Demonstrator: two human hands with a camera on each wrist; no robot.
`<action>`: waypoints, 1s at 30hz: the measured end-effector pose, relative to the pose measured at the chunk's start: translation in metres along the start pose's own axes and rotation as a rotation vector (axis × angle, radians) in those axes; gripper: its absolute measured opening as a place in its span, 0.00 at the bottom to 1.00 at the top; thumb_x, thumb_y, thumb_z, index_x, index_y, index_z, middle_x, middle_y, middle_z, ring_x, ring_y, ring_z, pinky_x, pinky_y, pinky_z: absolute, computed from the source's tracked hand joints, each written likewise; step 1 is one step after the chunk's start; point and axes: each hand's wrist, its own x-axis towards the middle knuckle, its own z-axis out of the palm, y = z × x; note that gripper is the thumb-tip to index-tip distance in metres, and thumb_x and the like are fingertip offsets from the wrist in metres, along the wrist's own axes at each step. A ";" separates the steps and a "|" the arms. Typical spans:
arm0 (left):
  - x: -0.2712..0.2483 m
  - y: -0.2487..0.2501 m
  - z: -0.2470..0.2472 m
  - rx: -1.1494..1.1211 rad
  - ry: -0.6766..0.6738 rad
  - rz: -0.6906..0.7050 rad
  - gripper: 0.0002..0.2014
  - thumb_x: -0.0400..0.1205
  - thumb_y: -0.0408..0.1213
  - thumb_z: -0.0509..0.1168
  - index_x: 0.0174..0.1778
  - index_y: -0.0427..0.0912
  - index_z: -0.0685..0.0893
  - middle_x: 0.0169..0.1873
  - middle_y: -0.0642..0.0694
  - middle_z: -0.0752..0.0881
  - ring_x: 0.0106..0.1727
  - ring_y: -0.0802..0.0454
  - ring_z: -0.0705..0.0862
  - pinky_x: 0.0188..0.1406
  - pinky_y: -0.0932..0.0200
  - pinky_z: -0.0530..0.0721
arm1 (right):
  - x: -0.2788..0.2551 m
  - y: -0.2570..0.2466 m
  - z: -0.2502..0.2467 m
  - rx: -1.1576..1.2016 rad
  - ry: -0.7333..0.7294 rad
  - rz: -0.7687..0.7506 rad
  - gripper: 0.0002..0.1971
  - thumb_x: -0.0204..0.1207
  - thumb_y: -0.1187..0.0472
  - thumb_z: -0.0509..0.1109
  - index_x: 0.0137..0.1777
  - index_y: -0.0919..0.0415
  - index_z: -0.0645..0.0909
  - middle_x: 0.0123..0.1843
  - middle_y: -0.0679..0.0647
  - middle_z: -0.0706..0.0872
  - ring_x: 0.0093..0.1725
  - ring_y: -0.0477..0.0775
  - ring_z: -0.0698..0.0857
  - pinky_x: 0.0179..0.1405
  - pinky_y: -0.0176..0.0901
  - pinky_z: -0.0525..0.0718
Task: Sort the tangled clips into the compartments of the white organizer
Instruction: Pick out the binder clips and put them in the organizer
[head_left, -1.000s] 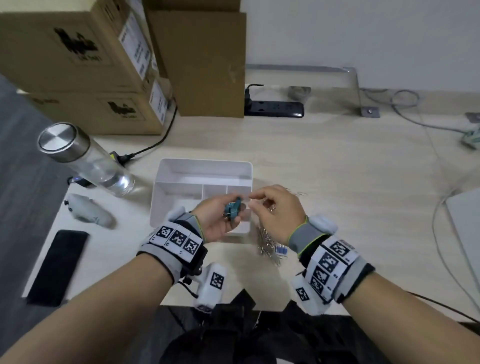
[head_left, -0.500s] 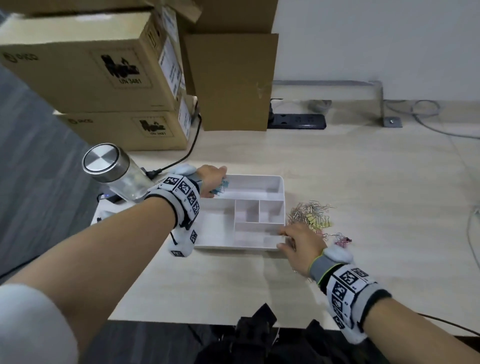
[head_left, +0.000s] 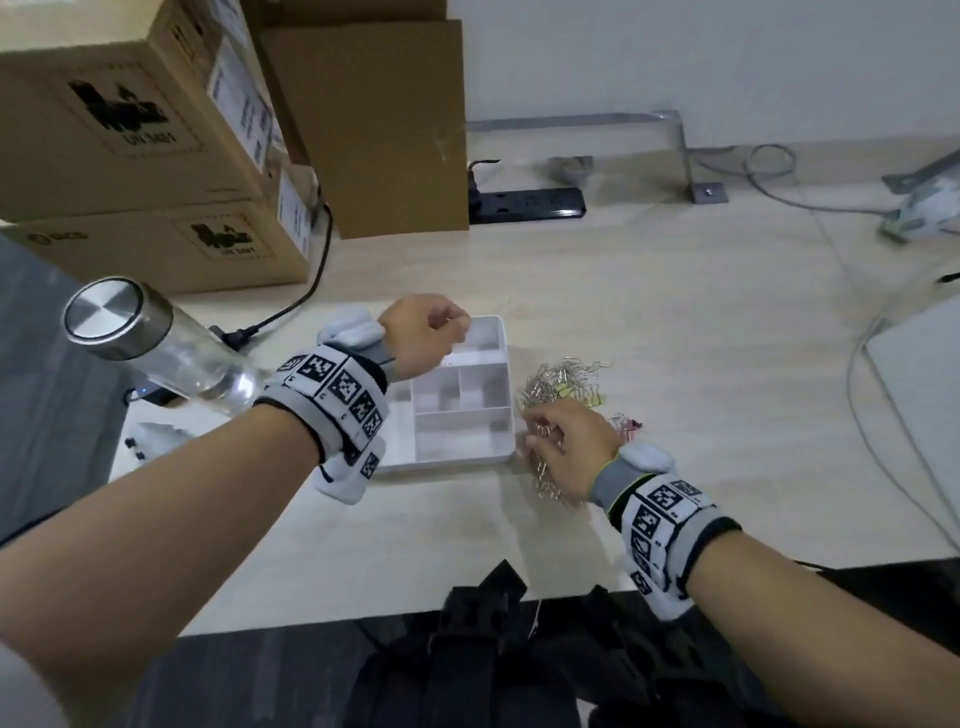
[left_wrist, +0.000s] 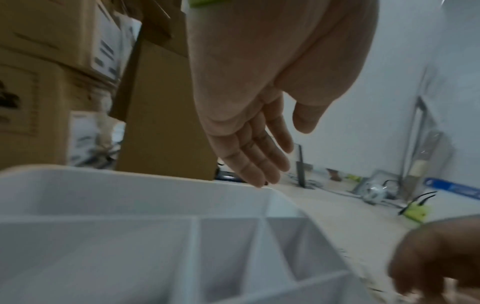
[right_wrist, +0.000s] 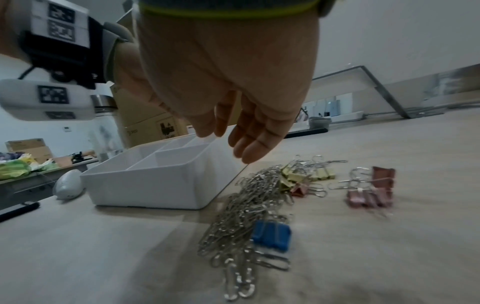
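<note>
The white organizer (head_left: 467, 459) sits on the desk, and the compartments I can see are bare. My left hand (head_left: 452, 332) hovers over its far left part; the left wrist view shows that hand (left_wrist: 272, 164) with straight fingers and nothing in it, above the organizer's rim (left_wrist: 130, 172). Just right of the organizer lies the tangled pile of clips (head_left: 566, 379). My right hand (head_left: 545, 436) hangs over it with relaxed fingers, holding nothing. Under this hand (right_wrist: 241, 144) lie chained silver paper clips (right_wrist: 249, 197), blue binder clips (right_wrist: 271, 236), yellow ones (right_wrist: 306, 176) and pink ones (right_wrist: 371, 195).
A clear bottle with a steel cap (head_left: 156, 338) stands left of the organizer, with a white device (right_wrist: 68, 184) and a black phone (right_wrist: 18, 209) nearby. Cardboard boxes (head_left: 130, 130) and a power strip (head_left: 524, 202) line the back. Cables and a grey slab (head_left: 924, 389) lie at the right.
My left hand carried a teal clip to the organizer's far left part and now holds nothing. My right hand dropped from the clip to the organizer's corner, then onto the pile.
</note>
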 end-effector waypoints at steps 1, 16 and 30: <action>-0.006 0.005 0.010 -0.051 -0.016 0.023 0.05 0.81 0.43 0.64 0.41 0.55 0.84 0.41 0.49 0.90 0.42 0.51 0.89 0.47 0.47 0.89 | 0.001 0.002 -0.004 0.005 0.014 0.013 0.14 0.75 0.56 0.70 0.61 0.50 0.83 0.60 0.49 0.83 0.51 0.50 0.83 0.53 0.38 0.76; -0.064 -0.020 0.183 0.344 -0.154 0.072 0.18 0.76 0.46 0.69 0.62 0.49 0.81 0.50 0.49 0.84 0.46 0.51 0.83 0.49 0.53 0.86 | -0.046 0.122 -0.055 0.204 0.107 0.412 0.10 0.77 0.56 0.69 0.56 0.50 0.84 0.52 0.48 0.85 0.47 0.51 0.84 0.56 0.45 0.83; -0.053 -0.003 0.209 -0.094 0.034 -0.189 0.07 0.76 0.43 0.73 0.33 0.49 0.87 0.29 0.58 0.86 0.27 0.67 0.81 0.29 0.67 0.80 | -0.025 0.136 -0.066 0.136 0.007 0.223 0.10 0.77 0.55 0.68 0.56 0.48 0.82 0.51 0.47 0.84 0.47 0.52 0.85 0.56 0.49 0.84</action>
